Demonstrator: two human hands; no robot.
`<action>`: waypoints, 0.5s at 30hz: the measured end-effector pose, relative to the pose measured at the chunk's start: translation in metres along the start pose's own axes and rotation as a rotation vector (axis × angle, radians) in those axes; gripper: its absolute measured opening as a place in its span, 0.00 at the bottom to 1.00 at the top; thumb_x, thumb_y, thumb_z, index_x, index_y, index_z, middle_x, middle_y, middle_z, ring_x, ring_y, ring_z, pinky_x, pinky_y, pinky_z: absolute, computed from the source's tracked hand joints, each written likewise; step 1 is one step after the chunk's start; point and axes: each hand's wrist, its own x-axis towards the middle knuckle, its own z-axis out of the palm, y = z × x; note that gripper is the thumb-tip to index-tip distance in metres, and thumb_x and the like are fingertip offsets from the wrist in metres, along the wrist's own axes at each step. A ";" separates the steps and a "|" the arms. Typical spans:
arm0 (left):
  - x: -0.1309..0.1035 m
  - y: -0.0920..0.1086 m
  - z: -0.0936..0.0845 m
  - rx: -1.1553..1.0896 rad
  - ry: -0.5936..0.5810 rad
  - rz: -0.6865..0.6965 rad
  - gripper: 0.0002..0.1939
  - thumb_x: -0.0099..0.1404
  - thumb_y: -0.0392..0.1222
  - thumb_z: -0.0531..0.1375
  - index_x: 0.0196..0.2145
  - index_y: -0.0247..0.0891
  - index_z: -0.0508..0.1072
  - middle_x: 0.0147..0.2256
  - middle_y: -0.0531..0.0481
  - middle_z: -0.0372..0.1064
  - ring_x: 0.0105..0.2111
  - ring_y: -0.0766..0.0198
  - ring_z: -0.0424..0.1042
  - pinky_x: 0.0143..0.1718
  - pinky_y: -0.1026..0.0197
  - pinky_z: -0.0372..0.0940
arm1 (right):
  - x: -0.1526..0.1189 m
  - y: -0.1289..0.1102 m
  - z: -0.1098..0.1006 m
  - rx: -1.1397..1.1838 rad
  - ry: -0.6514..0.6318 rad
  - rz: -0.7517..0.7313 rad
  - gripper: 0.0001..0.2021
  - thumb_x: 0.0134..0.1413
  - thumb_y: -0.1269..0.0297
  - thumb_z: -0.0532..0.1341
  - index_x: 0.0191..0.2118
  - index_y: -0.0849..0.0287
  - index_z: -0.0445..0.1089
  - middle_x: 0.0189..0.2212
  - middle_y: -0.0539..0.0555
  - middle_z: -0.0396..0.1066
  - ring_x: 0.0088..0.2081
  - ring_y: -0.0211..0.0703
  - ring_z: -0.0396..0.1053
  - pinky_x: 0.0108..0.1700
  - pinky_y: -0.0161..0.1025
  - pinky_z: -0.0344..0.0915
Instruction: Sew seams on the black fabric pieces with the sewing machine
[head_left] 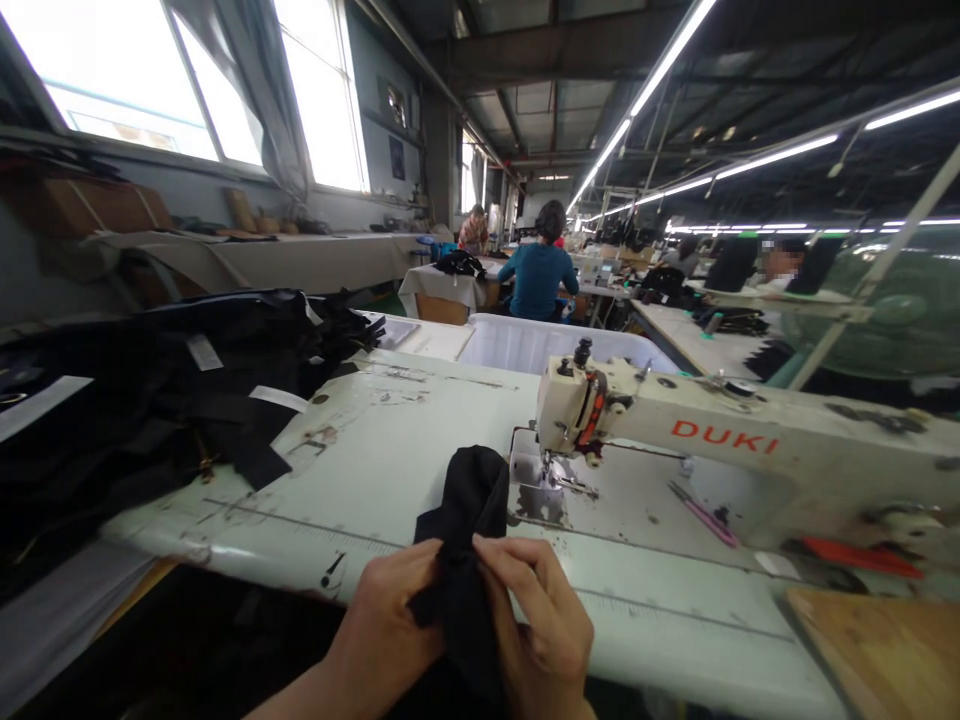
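Left hand (394,615) and right hand (536,625), knuckles up, both pinched closed on black cloth (469,530). Cloth soft, matte, folded, draped over the table (390,470) edge, just before the sewing machine (720,440).

A black fabric piece (469,520) is pinched between both hands. The sewing machine (750,450) is finished in off-white, with red "DUKI" lettering (724,437) and orange-red trim at the head. The table top (390,460) is pale, worn and speckled. A stack of black garments (150,400) carries white labels. A white bin (540,342) is seen behind. A teal top is worn by a seated person (538,270).
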 end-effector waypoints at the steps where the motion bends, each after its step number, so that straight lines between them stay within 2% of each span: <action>1: -0.001 -0.003 -0.001 0.018 0.041 0.038 0.08 0.61 0.35 0.58 0.25 0.37 0.74 0.26 0.50 0.74 0.25 0.64 0.74 0.30 0.67 0.70 | 0.002 0.000 -0.003 -0.017 0.008 -0.003 0.16 0.57 0.83 0.57 0.47 0.61 0.72 0.36 0.55 0.71 0.38 0.39 0.71 0.41 0.33 0.70; 3: 0.001 -0.009 -0.008 0.091 0.131 0.144 0.06 0.62 0.33 0.58 0.32 0.38 0.76 0.32 0.50 0.76 0.32 0.63 0.76 0.37 0.66 0.71 | 0.005 0.002 -0.009 -0.059 0.005 0.003 0.15 0.57 0.83 0.57 0.45 0.62 0.72 0.37 0.56 0.71 0.40 0.40 0.71 0.44 0.34 0.69; 5: 0.006 -0.011 -0.020 0.194 0.209 0.243 0.09 0.63 0.31 0.58 0.39 0.40 0.75 0.38 0.51 0.76 0.39 0.62 0.75 0.47 0.63 0.69 | 0.008 0.004 -0.015 -0.076 -0.032 0.011 0.14 0.57 0.83 0.56 0.45 0.61 0.70 0.39 0.57 0.72 0.44 0.42 0.70 0.50 0.38 0.67; 7: 0.010 -0.010 -0.031 0.263 0.234 0.256 0.10 0.65 0.31 0.57 0.41 0.42 0.74 0.41 0.52 0.76 0.44 0.61 0.74 0.52 0.61 0.65 | 0.008 0.005 -0.018 -0.029 -0.118 0.021 0.14 0.58 0.82 0.55 0.45 0.60 0.69 0.44 0.57 0.72 0.50 0.44 0.68 0.54 0.41 0.65; 9: 0.012 -0.006 -0.035 0.248 0.171 0.136 0.08 0.68 0.35 0.54 0.42 0.42 0.71 0.41 0.53 0.75 0.43 0.63 0.74 0.48 0.63 0.67 | 0.005 0.003 -0.016 0.076 -0.216 0.107 0.12 0.60 0.79 0.53 0.44 0.57 0.67 0.48 0.57 0.71 0.54 0.45 0.66 0.56 0.42 0.64; 12: 0.011 -0.005 -0.025 0.196 0.082 -0.108 0.10 0.72 0.40 0.47 0.40 0.43 0.67 0.31 0.55 0.72 0.30 0.65 0.74 0.31 0.66 0.68 | -0.003 -0.003 -0.008 0.265 -0.287 0.398 0.08 0.66 0.70 0.50 0.45 0.55 0.64 0.50 0.56 0.70 0.54 0.43 0.67 0.54 0.40 0.65; 13: 0.011 -0.006 -0.019 0.196 0.093 -0.141 0.10 0.73 0.40 0.45 0.39 0.42 0.66 0.29 0.55 0.70 0.28 0.65 0.72 0.28 0.65 0.66 | -0.006 -0.005 -0.004 0.319 -0.297 0.469 0.08 0.66 0.67 0.50 0.46 0.54 0.64 0.51 0.56 0.69 0.54 0.44 0.67 0.54 0.40 0.65; 15: 0.010 -0.010 -0.006 0.214 0.154 -0.111 0.10 0.73 0.41 0.45 0.39 0.42 0.64 0.29 0.54 0.69 0.27 0.63 0.71 0.28 0.63 0.65 | -0.010 -0.010 0.004 0.401 -0.299 0.526 0.11 0.64 0.61 0.55 0.50 0.55 0.64 0.54 0.58 0.67 0.55 0.47 0.66 0.55 0.41 0.64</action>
